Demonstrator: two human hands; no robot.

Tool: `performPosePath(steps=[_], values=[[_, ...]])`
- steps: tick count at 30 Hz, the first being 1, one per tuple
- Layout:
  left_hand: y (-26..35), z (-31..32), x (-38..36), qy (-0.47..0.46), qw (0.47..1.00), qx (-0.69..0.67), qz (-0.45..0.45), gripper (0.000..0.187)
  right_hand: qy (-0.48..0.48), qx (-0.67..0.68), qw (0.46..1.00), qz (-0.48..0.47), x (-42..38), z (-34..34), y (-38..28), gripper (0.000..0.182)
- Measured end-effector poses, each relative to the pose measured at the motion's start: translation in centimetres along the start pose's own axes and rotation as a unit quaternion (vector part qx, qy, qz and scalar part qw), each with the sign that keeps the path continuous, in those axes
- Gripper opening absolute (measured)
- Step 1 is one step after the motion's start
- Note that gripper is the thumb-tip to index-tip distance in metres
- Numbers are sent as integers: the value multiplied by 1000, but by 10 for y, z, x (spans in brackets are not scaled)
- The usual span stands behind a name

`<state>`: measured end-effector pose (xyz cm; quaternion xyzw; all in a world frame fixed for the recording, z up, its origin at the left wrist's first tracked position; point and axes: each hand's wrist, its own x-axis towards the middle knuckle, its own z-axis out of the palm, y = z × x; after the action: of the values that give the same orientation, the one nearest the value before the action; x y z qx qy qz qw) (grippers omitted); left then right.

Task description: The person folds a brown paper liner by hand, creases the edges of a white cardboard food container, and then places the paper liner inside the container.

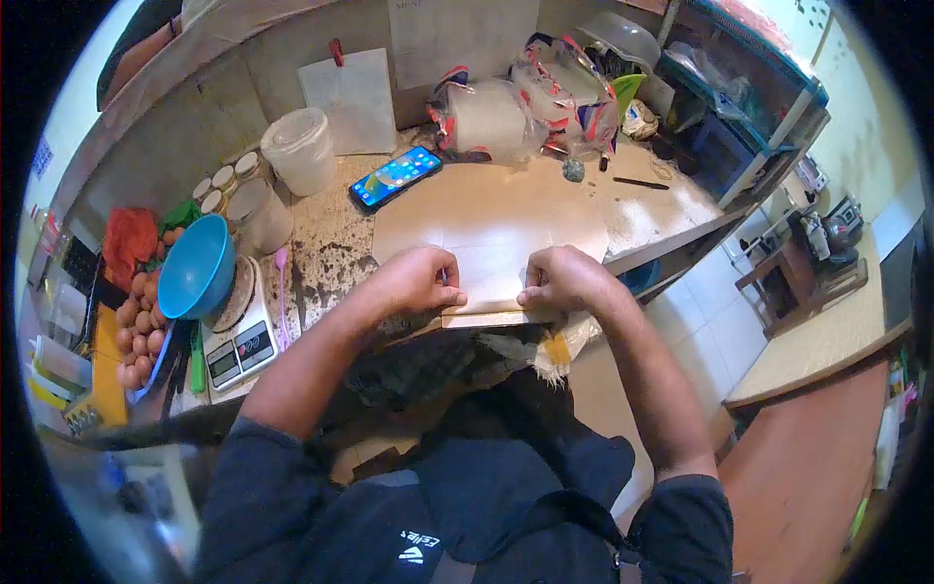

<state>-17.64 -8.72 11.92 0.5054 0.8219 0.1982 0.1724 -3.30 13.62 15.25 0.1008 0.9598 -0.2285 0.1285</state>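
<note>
A flat piece of light brown cardboard [486, 234] with crease lines and flaps at its sides lies at the worktop's front edge. My left hand [426, 279] is closed on the left part of its near edge, thumb and curled fingers pinching it. At the right part of the same edge, my right hand [564, 278] pinches the cardboard in the same way. Between both hands the near strip of the cardboard looks folded up. Beyond the left hand a phone [396, 179] with a lit screen rests on the worktop.
Plastic-wrapped packs [491, 122] stand at the back. To the left are a blue bowl [197, 268], a kitchen scale [243, 341], a pink spoon [282, 282], several eggs [141, 326] and plastic tubs [300, 151]. A dark pen [640, 183] lies at the right.
</note>
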Motion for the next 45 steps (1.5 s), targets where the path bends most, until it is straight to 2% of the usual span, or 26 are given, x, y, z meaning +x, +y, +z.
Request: performPosePath(steps=[2,6,8,12,16,18,19,21,22,30,33,35,36,37,39,40,41,42,43,45], values=[[13,0,-20,76,995,-63,-9,21,23,-12,999,-39,-3,6,4,29],[22,10,-52,130,984,-108,-47,17,67,29,995,-75,-16,17,7,27],[15,22,-62,235,966,-109,-18,19,107,22,991,-72,-24,25,6,24],[27,36,-72,250,962,-111,-5,19,184,-56,977,-90,-36,36,1,18],[30,42,-70,290,953,-79,27,15,256,11,963,-85,-48,61,9,20],[36,42,-71,320,946,-44,20,12,459,26,883,-95,-56,79,15,45],[38,45,-72,321,946,-45,22,12,460,24,883,-94,-60,89,18,45],[41,52,-75,349,935,-62,-6,11,457,79,885,-33,-69,110,17,70],[42,55,-75,343,937,-63,-4,11,419,117,900,-24,-75,115,13,80],[37,69,-65,393,918,-28,56,8,441,105,891,-40,-75,132,-9,83],[34,67,-66,378,922,-38,70,9,470,66,879,-47,-74,127,-3,74],[32,60,-67,344,937,-1,65,10,444,-32,892,-82,-73,114,10,56],[32,55,-66,308,949,37,61,10,474,-61,873,-100,-73,102,8,35],[34,47,-66,308,949,36,61,10,473,-61,873,-100,-74,93,8,35],[38,29,-62,260,953,94,123,13,394,-77,905,-141,-70,75,10,26],[35,28,-57,261,953,94,123,13,409,-74,888,-197,-62,71,13,18],[33,30,-51,226,961,86,131,14,409,-75,887,-200,-55,68,16,18],[32,29,-47,191,969,78,138,15,368,-90,900,-218,-49,66,19,16],[34,28,-43,194,968,80,136,15,326,-104,910,-236,-43,62,21,15],[39,26,-33,107,979,135,110,19,337,-117,894,-271,-33,54,19,15]])
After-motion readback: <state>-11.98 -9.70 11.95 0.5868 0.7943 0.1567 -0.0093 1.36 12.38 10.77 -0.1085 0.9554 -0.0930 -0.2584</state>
